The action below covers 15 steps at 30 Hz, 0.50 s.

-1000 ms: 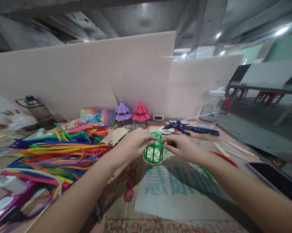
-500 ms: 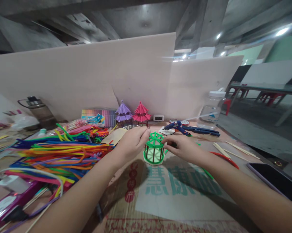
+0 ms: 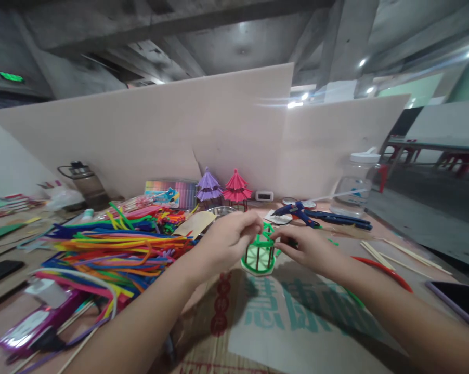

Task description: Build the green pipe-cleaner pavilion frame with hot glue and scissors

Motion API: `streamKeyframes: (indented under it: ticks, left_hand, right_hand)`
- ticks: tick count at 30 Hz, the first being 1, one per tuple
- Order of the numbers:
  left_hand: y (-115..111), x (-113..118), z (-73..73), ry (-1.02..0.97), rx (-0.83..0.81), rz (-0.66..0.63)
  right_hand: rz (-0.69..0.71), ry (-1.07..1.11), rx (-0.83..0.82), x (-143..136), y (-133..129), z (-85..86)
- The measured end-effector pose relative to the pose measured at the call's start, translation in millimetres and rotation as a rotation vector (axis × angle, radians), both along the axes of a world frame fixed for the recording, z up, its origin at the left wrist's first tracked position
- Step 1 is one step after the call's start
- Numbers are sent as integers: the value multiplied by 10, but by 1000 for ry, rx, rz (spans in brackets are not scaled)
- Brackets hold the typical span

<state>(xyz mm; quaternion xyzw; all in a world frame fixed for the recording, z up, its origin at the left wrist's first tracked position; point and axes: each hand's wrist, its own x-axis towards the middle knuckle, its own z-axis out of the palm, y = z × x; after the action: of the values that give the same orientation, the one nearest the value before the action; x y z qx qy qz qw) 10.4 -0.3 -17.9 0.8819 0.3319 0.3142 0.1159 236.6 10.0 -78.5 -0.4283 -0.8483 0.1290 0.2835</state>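
Observation:
A small round cage-like model (image 3: 259, 264) stands upright on the covered table. It has green pipe-cleaner rings and spokes with dark upright sticks between a pale base and the top ring. Over its upper left edge my left hand (image 3: 229, 244) is closed, fingers curled against the green top and hiding part of it. From the right, my right hand (image 3: 307, 246) pinches the upper ring between thumb and forefinger, its other fingers folded. Behind the model, a purple pagoda model (image 3: 208, 186) and a pink pagoda model (image 3: 236, 187) stand side by side.
A heap of coloured pipe cleaners (image 3: 117, 254) spreads at left, near a purple power strip (image 3: 43, 322). A blue glue gun (image 3: 297, 212), pliers (image 3: 338, 218) and a clear jug (image 3: 353, 184) stand back right. Wooden sticks (image 3: 377, 254) and a phone (image 3: 458, 304) lie at right.
My left hand has shifted over the model's top, with fingers more curled and covering more of it. My right hand stays at the right side. The whole view has turned slightly left.

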Motion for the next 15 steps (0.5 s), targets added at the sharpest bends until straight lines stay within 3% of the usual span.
streamKeyframes:
  ticks: [5, 9, 15]
  left_hand:
    - [4, 30, -64, 73, -17, 26]
    - [14, -4, -28, 131, -114, -10]
    - [-43, -84, 69, 239, -282, -323]
  right_hand:
    - [-46, -83, 31, 44, -17, 40]
    - [-94, -132, 49, 85, -7, 86]
    - [-90, -144, 66, 108, 39, 59]
